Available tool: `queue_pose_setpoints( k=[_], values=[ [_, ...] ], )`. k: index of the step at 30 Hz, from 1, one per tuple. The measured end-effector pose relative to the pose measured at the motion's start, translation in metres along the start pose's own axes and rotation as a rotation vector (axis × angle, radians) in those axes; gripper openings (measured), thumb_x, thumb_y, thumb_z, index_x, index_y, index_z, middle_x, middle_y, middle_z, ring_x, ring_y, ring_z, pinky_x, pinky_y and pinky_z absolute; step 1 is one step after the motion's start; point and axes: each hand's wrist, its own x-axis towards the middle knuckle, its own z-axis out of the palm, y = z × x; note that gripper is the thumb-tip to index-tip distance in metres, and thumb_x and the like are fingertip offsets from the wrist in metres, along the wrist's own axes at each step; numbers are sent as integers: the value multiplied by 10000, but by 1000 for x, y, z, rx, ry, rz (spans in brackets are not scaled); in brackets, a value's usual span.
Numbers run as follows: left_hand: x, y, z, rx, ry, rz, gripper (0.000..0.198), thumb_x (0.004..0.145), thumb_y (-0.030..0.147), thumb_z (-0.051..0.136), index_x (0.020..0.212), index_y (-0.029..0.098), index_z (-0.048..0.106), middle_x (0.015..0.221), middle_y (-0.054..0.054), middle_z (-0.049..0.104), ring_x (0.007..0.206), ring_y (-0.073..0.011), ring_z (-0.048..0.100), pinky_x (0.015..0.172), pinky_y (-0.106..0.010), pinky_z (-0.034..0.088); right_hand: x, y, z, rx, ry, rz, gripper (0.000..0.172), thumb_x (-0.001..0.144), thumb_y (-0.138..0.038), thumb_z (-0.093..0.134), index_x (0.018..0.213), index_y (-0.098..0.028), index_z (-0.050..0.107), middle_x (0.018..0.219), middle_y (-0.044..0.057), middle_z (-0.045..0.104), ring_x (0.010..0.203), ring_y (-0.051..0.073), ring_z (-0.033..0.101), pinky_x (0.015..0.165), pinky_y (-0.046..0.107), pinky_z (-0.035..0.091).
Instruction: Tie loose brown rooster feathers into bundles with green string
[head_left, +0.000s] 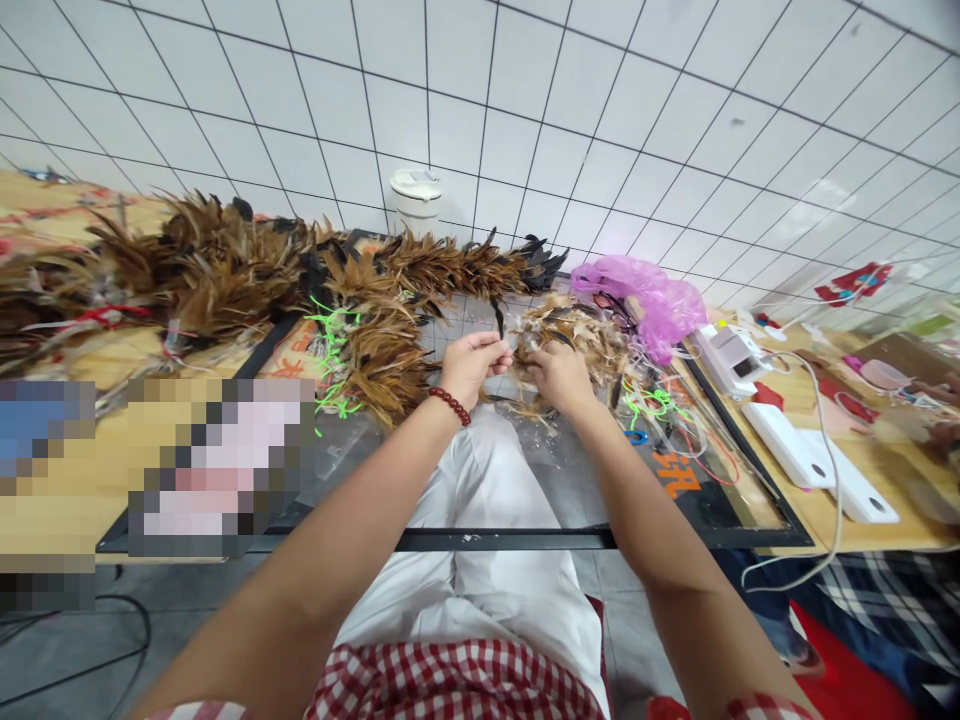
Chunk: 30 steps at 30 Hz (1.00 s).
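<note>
My left hand (pixel 474 366), with a beaded bracelet at the wrist, is closed in a pinch on a dark feather (pixel 498 318) that points upward. Fingers curled, my right hand (pixel 561 376) rests at the near edge of a heap of loose brown and cream feathers (pixel 585 330). Its fingertips are partly hidden, so what they grip does not show. Left of my hands lie brown feather bundles (pixel 382 360) tied with bright green strings (pixel 334 350). Behind them stretches a long row of brown feathers (pixel 450 265) with black ones at its right end.
A glass panel with a black frame (pixel 510 540) spans the wooden table. More feather bundles (pixel 210 255) fill the left. A white lidded cup (pixel 416 195) stands by the tiled wall. To the right are a purple plastic bag (pixel 652 295), white devices (pixel 787 445) and a cable (pixel 834 480).
</note>
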Motion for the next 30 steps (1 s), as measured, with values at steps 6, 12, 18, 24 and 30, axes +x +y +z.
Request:
queue_pose_setpoints(
  k=[6, 12, 18, 24, 30],
  values=[
    [-1, -5, 2, 160, -47, -25, 94, 710, 107, 692, 710, 112, 598, 618, -44, 669, 523, -92, 609, 507, -189, 470, 2, 22, -13, 442, 42, 268, 189, 817, -289, 544, 832, -158, 680, 722, 31, 642, 646, 156, 552, 645, 287, 432],
    [-6, -5, 5, 214, -75, -76, 75, 733, 73, 659, 776, 108, 608, 608, -41, 668, 503, -94, 603, 493, -194, 468, -3, 24, -18, 425, 227, 263, 173, 719, -264, 629, 859, -174, 675, 755, 31, 632, 674, 160, 535, 659, 293, 419],
    [-9, -8, 7, 331, -165, -77, 75, 731, 98, 681, 691, 109, 619, 583, -38, 660, 477, -95, 597, 487, -197, 475, -1, -3, -10, 995, -9, 155, 283, 700, -440, 665, 787, -172, 641, 701, 4, 627, 616, 122, 524, 600, 256, 419],
    [-5, -9, 8, 279, -39, 33, 84, 760, 98, 651, 682, 106, 618, 692, -45, 688, 511, -85, 616, 474, -179, 469, 1, 14, -6, 856, 155, 216, 178, 746, -363, 587, 736, -185, 580, 614, -22, 527, 558, 119, 451, 570, 259, 374],
    [-1, -3, 8, 98, 85, 71, 101, 819, 89, 583, 730, 125, 552, 611, -10, 651, 479, -74, 593, 488, -179, 475, -3, 25, -10, 251, 264, 66, 231, 762, -158, 533, 930, -188, 689, 916, 87, 633, 836, 226, 565, 785, 359, 445]
  ],
)
